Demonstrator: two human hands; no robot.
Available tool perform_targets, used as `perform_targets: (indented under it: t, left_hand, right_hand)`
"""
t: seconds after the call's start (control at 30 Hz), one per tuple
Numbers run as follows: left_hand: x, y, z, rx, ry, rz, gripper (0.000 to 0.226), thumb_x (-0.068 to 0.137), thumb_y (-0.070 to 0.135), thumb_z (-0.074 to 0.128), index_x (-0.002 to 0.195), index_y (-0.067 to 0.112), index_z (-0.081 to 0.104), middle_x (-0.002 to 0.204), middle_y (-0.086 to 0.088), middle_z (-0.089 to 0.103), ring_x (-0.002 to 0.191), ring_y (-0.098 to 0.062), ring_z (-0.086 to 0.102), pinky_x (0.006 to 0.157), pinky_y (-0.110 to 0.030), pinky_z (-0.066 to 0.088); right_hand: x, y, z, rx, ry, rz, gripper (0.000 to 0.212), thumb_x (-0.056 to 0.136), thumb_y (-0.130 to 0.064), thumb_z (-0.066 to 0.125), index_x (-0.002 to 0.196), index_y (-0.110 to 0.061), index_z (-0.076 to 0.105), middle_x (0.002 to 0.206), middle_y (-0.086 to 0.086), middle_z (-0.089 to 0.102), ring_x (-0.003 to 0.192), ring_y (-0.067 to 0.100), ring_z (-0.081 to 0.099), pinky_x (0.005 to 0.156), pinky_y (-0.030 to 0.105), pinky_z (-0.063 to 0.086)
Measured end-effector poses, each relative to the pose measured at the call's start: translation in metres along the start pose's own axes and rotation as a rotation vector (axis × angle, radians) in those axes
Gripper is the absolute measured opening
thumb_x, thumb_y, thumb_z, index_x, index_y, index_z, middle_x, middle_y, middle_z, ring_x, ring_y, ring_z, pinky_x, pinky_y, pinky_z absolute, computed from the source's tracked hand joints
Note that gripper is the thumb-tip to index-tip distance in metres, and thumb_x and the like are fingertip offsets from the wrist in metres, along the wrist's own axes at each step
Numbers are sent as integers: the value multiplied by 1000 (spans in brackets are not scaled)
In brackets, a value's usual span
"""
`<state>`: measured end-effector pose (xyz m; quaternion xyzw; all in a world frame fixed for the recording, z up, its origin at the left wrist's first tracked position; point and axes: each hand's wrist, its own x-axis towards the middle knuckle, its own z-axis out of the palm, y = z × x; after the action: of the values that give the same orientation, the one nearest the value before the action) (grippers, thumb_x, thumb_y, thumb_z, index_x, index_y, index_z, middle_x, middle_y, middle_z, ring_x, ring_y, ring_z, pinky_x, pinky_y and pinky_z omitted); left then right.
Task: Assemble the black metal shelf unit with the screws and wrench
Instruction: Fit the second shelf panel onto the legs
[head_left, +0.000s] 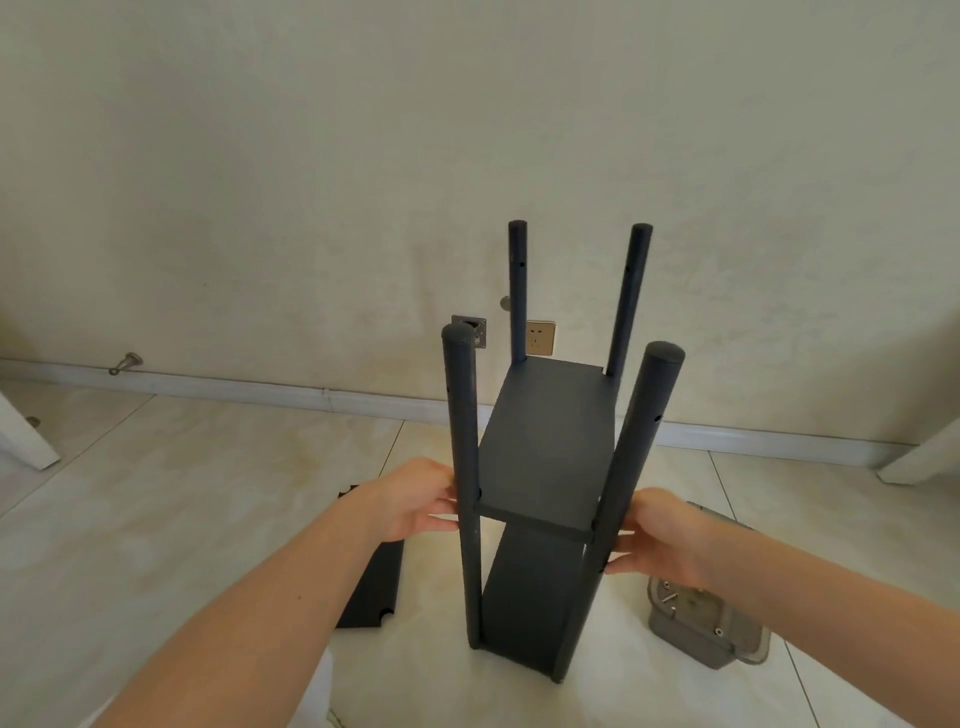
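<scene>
The black shelf unit (545, 457) stands tall on the floor (208, 493) near its wall edge, poles pointing straight up. The left hand (415, 501) and right hand (660, 535) touch the front poles from each side. I cannot tell if the fingers wrap round. A black panel (371, 587) lies just left, a grey tray (685, 647) just right, with open floor farther left.

I see a stained cream wall (311, 156) with 1 gold socket (540, 338). A white baseboard (234, 387) meets glossy beige floor tiles (182, 493).
</scene>
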<state>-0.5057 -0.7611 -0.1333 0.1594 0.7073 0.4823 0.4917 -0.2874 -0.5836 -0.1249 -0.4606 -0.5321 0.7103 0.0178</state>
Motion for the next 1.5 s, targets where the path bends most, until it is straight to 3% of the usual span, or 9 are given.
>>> perform_targets:
  t: [0.13,0.2,0.33,0.57,0.73,1.0,1.13,1.23,1.5]
  left_hand:
    - [-4,-5,4,20,-130,-6,16,95,17,68,106,10,77,109,-12,76,101,-28,74,76,-37,61]
    - [-5,-7,4,43,-170,-17,16,92,22,72,102,12,79,110,-11,76,103,-28,74,78,-35,61]
    - [-10,-8,2,40,-241,-19,21,82,31,80,98,18,81,113,-9,75,107,-28,72,80,-32,60]
    - [-17,-10,6,9,-215,-5,20,94,21,71,110,10,73,110,-9,76,104,-26,73,78,-28,60]
    - [-21,-9,10,17,-184,-3,19,97,18,66,113,8,70,113,-10,76,104,-24,73,81,-29,60]
    - [-15,-18,19,74,-100,-12,17,100,16,61,114,8,65,119,-12,72,107,-21,71,93,-30,58]
    - [-9,-25,20,81,-70,-30,27,101,13,58,126,4,61,118,-11,71,106,-20,71,91,-29,57]
    - [-6,-27,19,81,-64,-39,30,101,13,59,129,3,60,115,-10,72,102,-18,72,88,-27,58]
    - [0,-36,18,64,-62,-39,32,101,14,58,131,2,59,120,-10,71,109,-20,71,97,-32,56]
  right_hand:
    - [7,-11,-22,-34,32,-53,33,102,-1,39,88,-3,68,78,14,72,70,32,72,63,49,59]
    - [9,-13,-27,-55,29,-54,27,102,-3,44,89,-2,68,72,12,73,66,31,74,58,45,59]
    - [14,-12,-27,-94,9,-56,22,101,-5,48,94,-2,69,77,13,75,70,32,75,59,47,60]
    - [19,-7,-25,-133,19,-54,17,101,-7,52,98,-4,69,94,16,73,82,35,74,67,50,60]
    - [23,-4,-28,-137,29,-48,18,101,-6,50,98,-4,68,83,12,76,77,33,75,62,47,60]
    - [26,2,-22,-155,61,2,17,102,-6,50,98,-4,66,100,17,70,87,34,72,68,43,60]
    - [27,5,-20,-147,47,26,16,102,-6,49,104,-3,64,104,18,68,89,33,70,73,44,60]
    - [26,6,-20,-134,40,35,15,102,-5,49,106,-2,63,106,19,67,91,33,69,74,44,59]
    - [31,10,-19,-129,32,33,21,103,-1,44,103,-1,65,104,18,68,89,31,69,77,45,59]
